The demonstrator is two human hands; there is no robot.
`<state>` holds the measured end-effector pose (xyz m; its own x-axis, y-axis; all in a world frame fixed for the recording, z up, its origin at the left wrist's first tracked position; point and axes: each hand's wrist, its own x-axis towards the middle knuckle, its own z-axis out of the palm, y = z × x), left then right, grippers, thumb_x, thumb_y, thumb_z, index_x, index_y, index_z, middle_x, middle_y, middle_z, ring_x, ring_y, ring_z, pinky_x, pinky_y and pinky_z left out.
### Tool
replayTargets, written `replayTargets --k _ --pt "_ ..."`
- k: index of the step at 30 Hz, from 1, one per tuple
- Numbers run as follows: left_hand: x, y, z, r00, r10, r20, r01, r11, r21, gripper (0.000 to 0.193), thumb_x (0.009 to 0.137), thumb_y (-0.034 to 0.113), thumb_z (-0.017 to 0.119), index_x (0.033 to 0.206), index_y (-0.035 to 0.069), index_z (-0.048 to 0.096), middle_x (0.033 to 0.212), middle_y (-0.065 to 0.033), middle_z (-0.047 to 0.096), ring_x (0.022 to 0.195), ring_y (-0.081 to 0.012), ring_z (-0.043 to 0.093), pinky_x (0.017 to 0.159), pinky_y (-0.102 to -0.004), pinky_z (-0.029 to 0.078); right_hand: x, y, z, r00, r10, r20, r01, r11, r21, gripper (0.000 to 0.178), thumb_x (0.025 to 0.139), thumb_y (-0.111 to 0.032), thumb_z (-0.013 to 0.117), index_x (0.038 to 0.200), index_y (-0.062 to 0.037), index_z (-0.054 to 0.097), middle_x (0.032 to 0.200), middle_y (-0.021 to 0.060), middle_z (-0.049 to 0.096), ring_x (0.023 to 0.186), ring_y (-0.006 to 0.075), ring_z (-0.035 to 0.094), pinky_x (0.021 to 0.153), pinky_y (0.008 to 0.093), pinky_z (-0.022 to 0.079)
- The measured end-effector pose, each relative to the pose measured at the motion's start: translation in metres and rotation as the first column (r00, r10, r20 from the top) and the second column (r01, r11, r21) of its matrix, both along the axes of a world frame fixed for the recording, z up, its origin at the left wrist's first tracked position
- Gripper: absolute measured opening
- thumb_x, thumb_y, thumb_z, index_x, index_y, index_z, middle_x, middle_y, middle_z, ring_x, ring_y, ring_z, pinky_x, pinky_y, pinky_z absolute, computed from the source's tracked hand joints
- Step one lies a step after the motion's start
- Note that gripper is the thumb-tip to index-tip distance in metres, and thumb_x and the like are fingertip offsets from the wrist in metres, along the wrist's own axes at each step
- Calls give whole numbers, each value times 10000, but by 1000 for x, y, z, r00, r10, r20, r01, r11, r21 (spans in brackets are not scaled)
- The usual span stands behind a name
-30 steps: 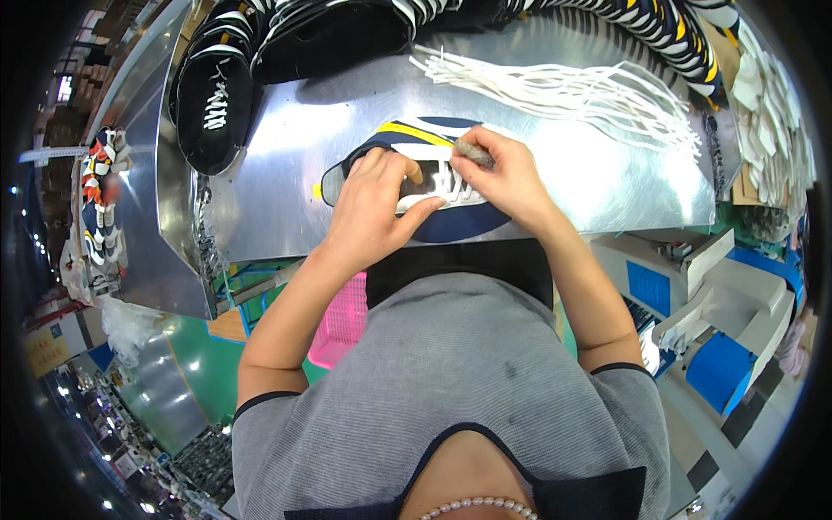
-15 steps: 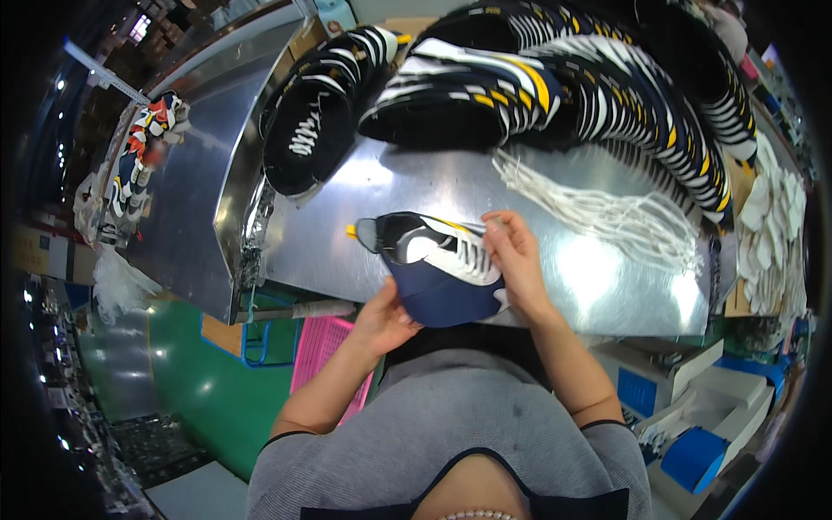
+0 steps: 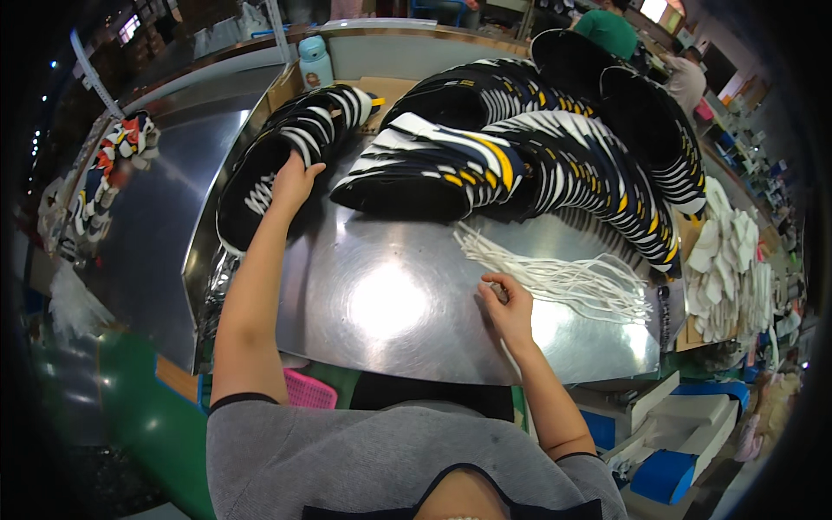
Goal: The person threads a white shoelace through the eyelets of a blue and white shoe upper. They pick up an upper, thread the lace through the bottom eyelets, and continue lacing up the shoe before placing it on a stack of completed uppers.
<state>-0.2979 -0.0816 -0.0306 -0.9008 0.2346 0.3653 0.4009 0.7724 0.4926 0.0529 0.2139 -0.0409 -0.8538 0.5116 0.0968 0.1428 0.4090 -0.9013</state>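
Covering the laced black shoe (image 3: 260,186), my left hand (image 3: 295,180) lies flat and hides part of it; right hand (image 3: 510,305) pinches white laces (image 3: 563,279) on the steel counter (image 3: 390,303), stacked uppers (image 3: 537,165) behind.

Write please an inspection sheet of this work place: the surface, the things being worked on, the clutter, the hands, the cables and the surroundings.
Surface: shiny metal table, bare in the middle, glare spot on it.
Job's things: laced shoe stack at the left; bundle of white laces at the right; rows of unlaced shoe uppers, dark with white and yellow stripes, along the back.
Clutter: pile of white insoles at the far right; light blue bottle at the back.
Hands: left hand rests on the laced shoe stack; right hand pinches the near end of the laces.
Cables: nothing seen.
Surroundings: pink basket and blue boxes below the table; a person in green beyond.
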Motion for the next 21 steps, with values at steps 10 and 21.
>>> replayTargets --k 10,21 --pt "71 23 7 994 -85 -73 104 939 328 738 840 349 760 1424 5 466 1398 -242 503 1189 -403 564 1016 -418 443 -71 18 -6 995 -93 -42 101 848 521 251 839 -287 748 958 -69 710 924 87 692 776 304 676 675 403 523" --pt "73 154 105 705 -615 -353 372 745 -554 646 734 38 657 1364 23 519 977 -93 642 911 -263 633 805 -378 466 -77 29 -33 987 49 -154 3 948 319 197 853 -214 734 931 -44 674 881 133 660 795 328 645 715 380 496"
